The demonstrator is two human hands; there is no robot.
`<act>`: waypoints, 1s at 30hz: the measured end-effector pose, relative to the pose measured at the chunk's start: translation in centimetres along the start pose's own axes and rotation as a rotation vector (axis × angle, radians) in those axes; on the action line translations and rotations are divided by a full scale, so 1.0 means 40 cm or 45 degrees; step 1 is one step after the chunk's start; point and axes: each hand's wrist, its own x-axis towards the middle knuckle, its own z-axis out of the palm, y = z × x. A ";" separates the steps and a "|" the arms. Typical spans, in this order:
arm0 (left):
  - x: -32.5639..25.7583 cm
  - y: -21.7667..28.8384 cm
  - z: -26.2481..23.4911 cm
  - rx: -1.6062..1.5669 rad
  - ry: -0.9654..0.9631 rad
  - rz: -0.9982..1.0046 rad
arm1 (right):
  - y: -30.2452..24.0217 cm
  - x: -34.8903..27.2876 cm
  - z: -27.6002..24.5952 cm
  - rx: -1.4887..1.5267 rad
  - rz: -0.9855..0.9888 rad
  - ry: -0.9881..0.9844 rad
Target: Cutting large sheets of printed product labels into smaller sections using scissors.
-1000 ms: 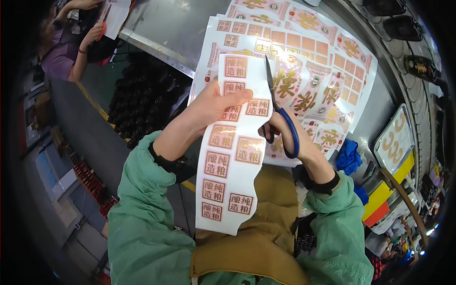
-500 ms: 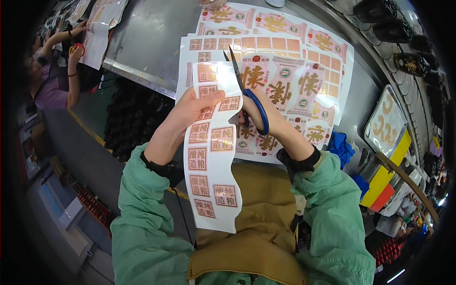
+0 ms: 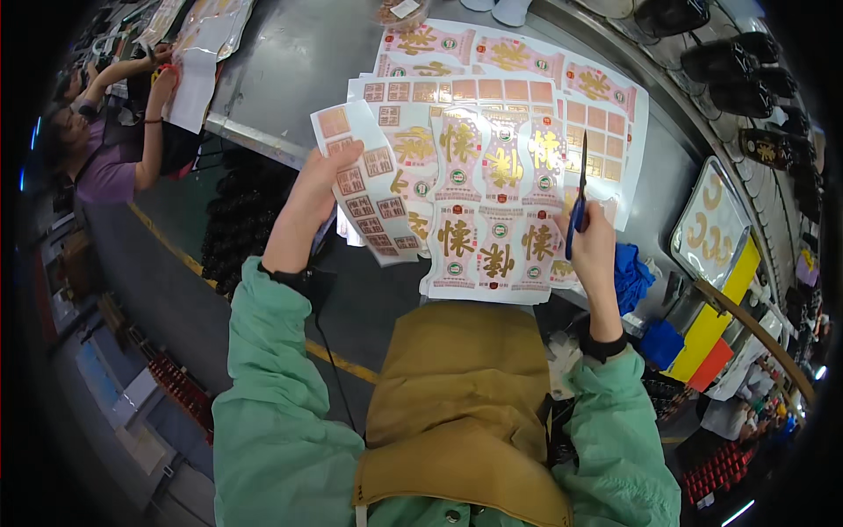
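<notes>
- Far to the left of both hands, another person in a purple top (image 3: 110,171) worked at sheets on a neighbouring bench.
- The left hand (image 3: 318,198) was closed on a cut strip of label stickers (image 3: 369,189), thumb on top, holding it lifted away from the main sheet, probably to keep the loose piece from dropping.
- Between the hands, the large sheet of red-and-gold labels (image 3: 492,211) lay flat on the grey steel table (image 3: 299,61), overhanging its near edge; more printed sheets (image 3: 527,66) lay beyond it.
- The right hand (image 3: 595,255) gripped blue-handled scissors (image 3: 580,198), blades closed and pointing away from the body, raised just above the sheet's right edge.
- Right of that hand lay a blue cloth (image 3: 630,277) and a white tray (image 3: 713,227).
</notes>
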 end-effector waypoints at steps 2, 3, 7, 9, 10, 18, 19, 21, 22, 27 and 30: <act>0.039 0.024 -0.052 0.076 -0.033 -0.015 | 0.049 -0.042 0.004 0.030 -0.066 0.090; 0.072 0.036 -0.085 0.117 -0.025 -0.002 | 0.056 -0.063 -0.004 0.002 0.011 0.099; 0.159 0.140 -0.153 0.509 0.037 0.176 | 0.114 -0.122 -0.019 0.040 0.124 0.164; 0.217 0.167 -0.214 0.737 0.105 0.247 | 0.140 -0.125 0.002 0.140 0.169 0.134; 0.253 0.163 -0.244 0.993 0.312 0.476 | 0.127 -0.129 -0.002 0.108 0.124 0.142; 0.411 0.074 -0.290 1.623 0.506 1.278 | 0.043 -0.135 0.004 0.069 0.152 0.086; 0.413 0.062 -0.275 1.831 0.554 1.305 | 0.041 -0.134 0.008 0.090 0.145 0.091; 0.405 0.046 -0.263 1.984 0.659 1.382 | 0.046 -0.126 0.014 0.042 0.139 0.087; 0.394 0.047 -0.268 2.046 0.745 1.415 | 0.058 -0.119 0.027 0.021 0.129 0.104; 0.143 -0.026 -0.048 1.577 0.622 0.879 | 0.097 -0.102 0.026 0.006 0.196 0.116; -0.134 -0.194 -0.001 1.369 0.010 0.002 | 0.124 -0.096 0.050 0.012 0.175 0.051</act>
